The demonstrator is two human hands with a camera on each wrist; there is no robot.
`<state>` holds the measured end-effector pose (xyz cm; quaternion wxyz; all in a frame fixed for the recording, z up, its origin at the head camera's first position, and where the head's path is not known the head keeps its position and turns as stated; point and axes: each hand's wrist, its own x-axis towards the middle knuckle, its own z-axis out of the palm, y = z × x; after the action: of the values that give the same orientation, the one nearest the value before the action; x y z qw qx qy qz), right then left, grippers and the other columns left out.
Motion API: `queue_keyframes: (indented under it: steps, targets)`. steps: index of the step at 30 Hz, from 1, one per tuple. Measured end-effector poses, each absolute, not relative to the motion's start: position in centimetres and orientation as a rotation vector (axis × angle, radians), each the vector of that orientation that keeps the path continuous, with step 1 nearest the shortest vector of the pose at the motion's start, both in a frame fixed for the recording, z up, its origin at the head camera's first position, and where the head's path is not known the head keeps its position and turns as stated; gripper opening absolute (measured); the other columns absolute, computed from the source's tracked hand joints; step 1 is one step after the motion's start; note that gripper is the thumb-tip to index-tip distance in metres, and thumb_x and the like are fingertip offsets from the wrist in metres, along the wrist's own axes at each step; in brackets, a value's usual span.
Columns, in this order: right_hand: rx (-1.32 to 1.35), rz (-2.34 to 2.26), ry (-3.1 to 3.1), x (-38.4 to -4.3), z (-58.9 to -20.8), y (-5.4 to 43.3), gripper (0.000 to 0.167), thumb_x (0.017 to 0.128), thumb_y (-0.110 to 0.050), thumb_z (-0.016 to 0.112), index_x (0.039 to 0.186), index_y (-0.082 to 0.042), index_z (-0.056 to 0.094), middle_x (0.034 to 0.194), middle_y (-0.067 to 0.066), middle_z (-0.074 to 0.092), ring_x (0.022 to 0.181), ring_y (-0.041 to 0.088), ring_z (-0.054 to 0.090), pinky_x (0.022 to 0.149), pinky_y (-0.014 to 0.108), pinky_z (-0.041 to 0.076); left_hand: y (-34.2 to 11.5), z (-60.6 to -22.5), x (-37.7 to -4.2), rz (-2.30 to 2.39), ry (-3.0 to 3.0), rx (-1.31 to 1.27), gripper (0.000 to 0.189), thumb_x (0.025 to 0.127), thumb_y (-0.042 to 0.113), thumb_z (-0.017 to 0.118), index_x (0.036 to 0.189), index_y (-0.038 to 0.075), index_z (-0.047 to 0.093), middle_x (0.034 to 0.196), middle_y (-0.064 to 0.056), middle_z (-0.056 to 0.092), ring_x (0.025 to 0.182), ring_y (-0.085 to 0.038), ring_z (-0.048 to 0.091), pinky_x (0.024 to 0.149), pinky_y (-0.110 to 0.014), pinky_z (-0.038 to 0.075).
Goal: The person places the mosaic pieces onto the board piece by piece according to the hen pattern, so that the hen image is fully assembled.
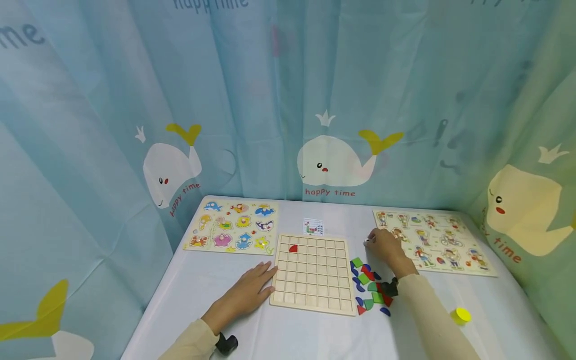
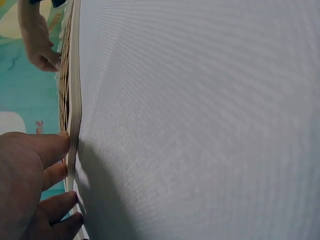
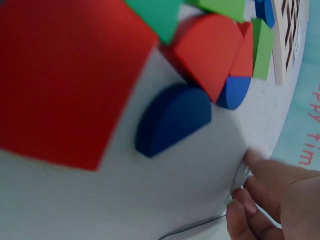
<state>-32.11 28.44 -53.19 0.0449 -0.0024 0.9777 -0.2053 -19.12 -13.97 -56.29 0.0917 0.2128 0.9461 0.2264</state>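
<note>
My left hand (image 1: 247, 289) lies at the left edge of a wooden grid board (image 1: 314, 296), its fingers spread and touching the rim. In the left wrist view, the fingertips (image 2: 61, 145) meet the side of the board. One red quarter-round piece (image 1: 293, 248) sits in an upper-left cell. To the right of the board, my right hand (image 1: 386, 246) pinches a small pale piece (image 3: 242, 174) between thumb and fingers, close over the table; the grip partly hides it. Several red, green and blue blocks (image 1: 364, 279) lie loose between that hand and the board.
An animal puzzle board (image 1: 230, 226) lies at the back left, and another with children figures (image 1: 434, 241) at the back right. A small picture card (image 1: 313, 227) lies behind the grid. A yellow cylinder (image 1: 461, 316) stands at the right. Curtains (image 1: 270, 100) enclose the table.
</note>
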Motion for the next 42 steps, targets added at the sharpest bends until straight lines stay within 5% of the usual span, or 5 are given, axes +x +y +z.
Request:
queue_keyframes:
  steps: [9,42]
  targets:
    - [-0.043,-0.740,2.873,-31.2,-53.5,28.0,0.030,0.099,-0.006,0.068,0.125,0.007,0.063,0.117,0.028,0.065,0.105,0.040,0.064,0.094,0.056,0.056,-13.9,-55.9,-19.0,0.675,2.806,0.624,0.058,0.110,0.037,0.054,0.163,0.016,0.042,0.172,-0.009,0.034,0.160,-0.034,0.028,0.129,-0.056,0.026]
    - [-0.084,-0.821,2.908,-30.3,-54.0,27.4,0.033,0.100,-0.013,0.070,0.128,0.004,0.065,0.119,0.024,0.063,0.109,0.037,0.063,0.098,0.056,0.055,-14.0,-56.0,-19.1,0.669,2.811,0.632,0.058,0.110,0.037,0.054,0.163,0.016,0.042,0.172,-0.010,0.034,0.160,-0.034,0.028,0.129,-0.056,0.027]
